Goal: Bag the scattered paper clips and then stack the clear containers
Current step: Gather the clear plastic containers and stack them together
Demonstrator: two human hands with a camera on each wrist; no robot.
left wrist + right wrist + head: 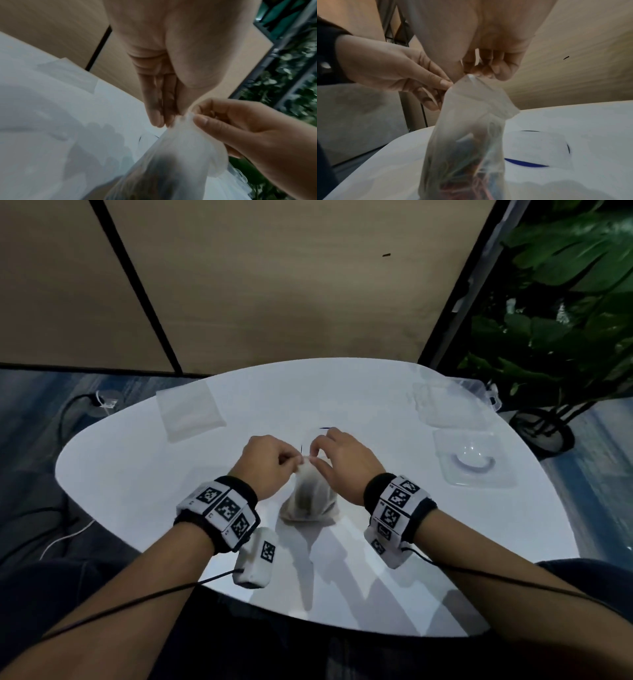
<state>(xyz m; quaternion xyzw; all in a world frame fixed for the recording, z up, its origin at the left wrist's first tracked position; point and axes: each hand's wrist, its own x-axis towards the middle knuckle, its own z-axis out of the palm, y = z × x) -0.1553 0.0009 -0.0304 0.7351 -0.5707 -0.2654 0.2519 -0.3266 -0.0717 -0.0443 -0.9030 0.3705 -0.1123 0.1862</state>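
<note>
Both grips pinching the top edge of a translucent plastic bag (310,501): left hand (270,465) on one side of the mouth, right hand (346,463) on the other. Bag standing at the table's (137,474) middle, near the front edge, coloured paper clips (462,180) blurred inside. Clear square containers (474,462) towards the right edge, outlines faint. Flat pale packet (190,414) near the far left edge, contents indistinct.
</note>
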